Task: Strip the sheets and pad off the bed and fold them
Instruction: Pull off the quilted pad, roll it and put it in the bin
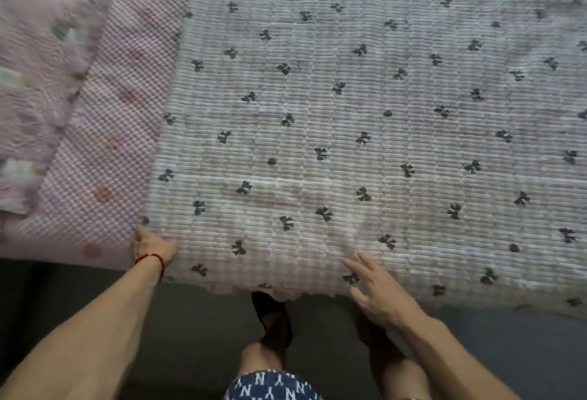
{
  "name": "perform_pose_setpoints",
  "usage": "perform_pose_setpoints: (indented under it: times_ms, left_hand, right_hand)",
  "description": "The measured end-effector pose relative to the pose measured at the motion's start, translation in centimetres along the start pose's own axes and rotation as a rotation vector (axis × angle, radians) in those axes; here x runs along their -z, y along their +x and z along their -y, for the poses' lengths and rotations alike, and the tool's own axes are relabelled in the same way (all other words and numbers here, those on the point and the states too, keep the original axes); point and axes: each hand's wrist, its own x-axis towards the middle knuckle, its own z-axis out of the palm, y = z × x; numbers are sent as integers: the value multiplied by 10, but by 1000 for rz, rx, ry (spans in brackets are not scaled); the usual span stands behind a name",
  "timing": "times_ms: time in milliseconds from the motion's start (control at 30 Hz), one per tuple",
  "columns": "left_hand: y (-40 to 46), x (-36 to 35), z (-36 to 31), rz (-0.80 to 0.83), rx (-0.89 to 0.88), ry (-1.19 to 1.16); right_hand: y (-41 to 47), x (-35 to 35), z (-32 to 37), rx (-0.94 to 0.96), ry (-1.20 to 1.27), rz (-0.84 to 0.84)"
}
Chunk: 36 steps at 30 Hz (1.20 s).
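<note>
- Lower left of frame: left hand (151, 248) w/ red wrist string grips corner of bow-print pad (349, 145).
- Lower centre-right: right hand (378, 291) fingers spread, relaxed, over pad's near edge.
- Pad fills centre/right, atop pink sheet (104, 145).

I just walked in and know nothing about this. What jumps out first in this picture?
A big pale quilted pad dotted with small dark bows fills most of the view, lying over a pink checked sheet that shows on the left. At the near edge, the left hand, with a red string at its wrist, grips the pad's corner, while the right hand hovers open over the edge. Below are dark floor and the person's slippered foot.
</note>
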Motion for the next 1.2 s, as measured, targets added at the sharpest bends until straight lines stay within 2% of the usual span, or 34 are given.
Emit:
perform_pose_setpoints:
  times_ms: [67,167,300,400,500,633,767,867,967,1067,1200]
  left_hand:
    - [13,5,0,45,-41,4]
    - [9,13,-7,101,-61,132]
    - [-35,30,-11,124,-149,163]
    - [-80,37,-8,63,-191,94]
    - [-141,42,-25,-26,-399,-71]
    - [-224,41,-67,-53,-643,-219]
    - [-307,13,-120,-62,-848,-173]
    - [-349,-25,-149,-66,-1032,30]
    - [-422,-62,-176,10,-1025,-4]
    - [-482,-95,-202,18,-1063,46]
    - [-549,-142,-227,123,-1104,89]
  right_hand:
    - [-17,2,11,8,61,-74]
    - [-35,-2,28,-57,81,-154]
    - [-59,-12,63,-103,198,-155]
    - [-81,-16,86,-85,235,-156]
    - [-101,-9,95,-71,249,-183]
    - [-118,9,82,-62,310,-245]
    - [-138,48,37,-8,409,-324]
    - [-150,77,-4,40,500,-390]
    - [-179,102,-75,55,585,-439]
    - [-202,118,-148,35,660,-493]
    - [-232,133,-231,-31,708,-535]
